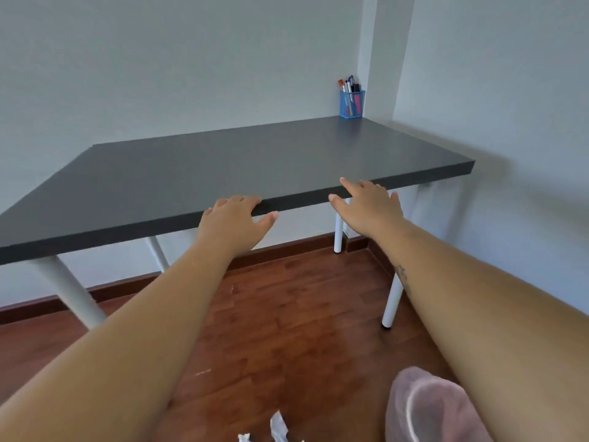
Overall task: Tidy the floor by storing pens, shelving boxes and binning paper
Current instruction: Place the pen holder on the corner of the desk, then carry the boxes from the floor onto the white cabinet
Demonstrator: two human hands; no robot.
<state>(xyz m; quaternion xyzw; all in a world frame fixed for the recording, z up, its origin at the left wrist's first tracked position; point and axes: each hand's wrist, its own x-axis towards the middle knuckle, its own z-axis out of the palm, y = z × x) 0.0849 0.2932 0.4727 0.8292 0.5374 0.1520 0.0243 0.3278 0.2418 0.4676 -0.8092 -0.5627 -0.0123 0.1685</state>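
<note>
Both my arms reach forward toward a dark grey desk [223, 167]. My left hand [236, 220] is at the desk's front edge, fingers relaxed, holding nothing. My right hand [366, 205] is spread, fingers straight, at the same edge further right, also holding nothing. A blue mesh pen holder [351, 103] with several pens stands at the desk's far right corner by the wall. Crumpled white paper [279, 429] lies on the wooden floor at the bottom of the view. A bin lined with a pinkish bag [427, 409] stands at the bottom right, partly behind my right arm.
The desk has white legs [393, 301] and stands against grey walls in a corner. Brown wooden floor [287, 330] stretches under and before it, edged by a dark skirting board. No boxes or shelves are in view.
</note>
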